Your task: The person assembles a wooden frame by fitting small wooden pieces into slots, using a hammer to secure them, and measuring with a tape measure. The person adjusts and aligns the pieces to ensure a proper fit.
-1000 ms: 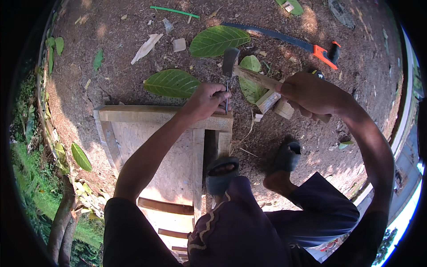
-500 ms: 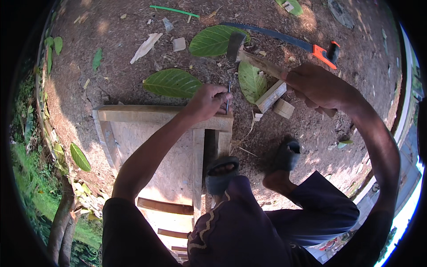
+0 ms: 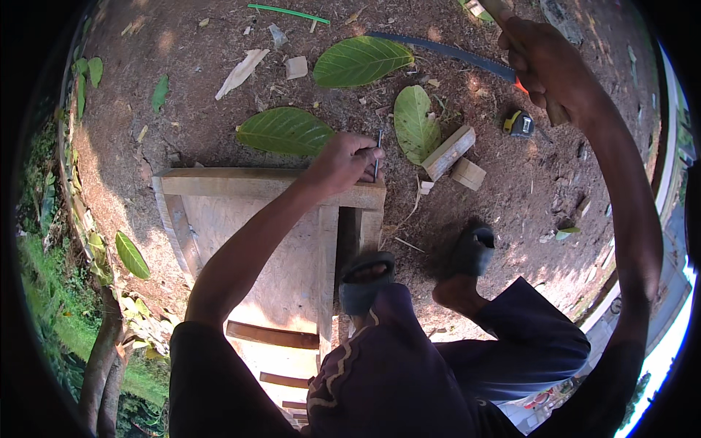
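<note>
My left hand [image 3: 342, 165] pinches a nail [image 3: 377, 155] upright at the right end of a wooden beam [image 3: 241, 182]. The beam forms the far edge of a wooden frame with a flat panel [image 3: 252, 233] inside it. Up at the far right, my right hand [image 3: 549, 67] is wrapped round the wooden handle [image 3: 556, 111] of a hatchet. Its metal head lies beyond the picture's upper edge now; the earlier picture shows it dark and broad. A gap separates the raised hatchet from the nail.
Beside the beam's right end lie a wood block [image 3: 448, 152], a smaller block [image 3: 468, 174] and a large leaf [image 3: 415, 125]. A tape measure [image 3: 518, 124] and a handsaw [image 3: 453, 52] lie farther right. My sandalled foot [image 3: 366, 276] is against the frame.
My right hand has lifted the hatchet up and away to the far right, taking its head out of view and uncovering the tape measure. My left hand keeps the nail at the beam's end.
</note>
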Available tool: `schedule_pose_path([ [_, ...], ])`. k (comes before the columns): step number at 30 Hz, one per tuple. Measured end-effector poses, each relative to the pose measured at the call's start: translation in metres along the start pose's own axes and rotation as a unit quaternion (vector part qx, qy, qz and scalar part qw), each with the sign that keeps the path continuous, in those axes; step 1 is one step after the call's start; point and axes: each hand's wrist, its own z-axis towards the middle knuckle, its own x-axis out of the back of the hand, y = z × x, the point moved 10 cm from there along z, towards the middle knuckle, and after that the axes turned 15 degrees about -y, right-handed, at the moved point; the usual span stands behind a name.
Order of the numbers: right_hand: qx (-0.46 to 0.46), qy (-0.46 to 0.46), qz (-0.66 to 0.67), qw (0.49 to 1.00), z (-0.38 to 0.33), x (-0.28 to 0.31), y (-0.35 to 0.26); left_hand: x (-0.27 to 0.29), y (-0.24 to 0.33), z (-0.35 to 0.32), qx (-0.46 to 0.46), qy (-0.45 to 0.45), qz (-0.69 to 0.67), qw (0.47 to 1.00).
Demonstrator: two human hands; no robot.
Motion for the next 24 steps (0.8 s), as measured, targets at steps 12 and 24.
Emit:
schedule_pose_path([
  [12, -0.006, -0.036, -0.023, 0.999, 0.006, -0.007, 0.000, 0.009, 0.004, -0.012, 0.000, 0.027, 0.137, 0.990],
  [24, 0.022, 0.035, 0.037, 0.998, 0.003, 0.032, -0.013, 0.039, 0.020, -0.146, -0.125, 0.341, 0.560, 0.744],
])
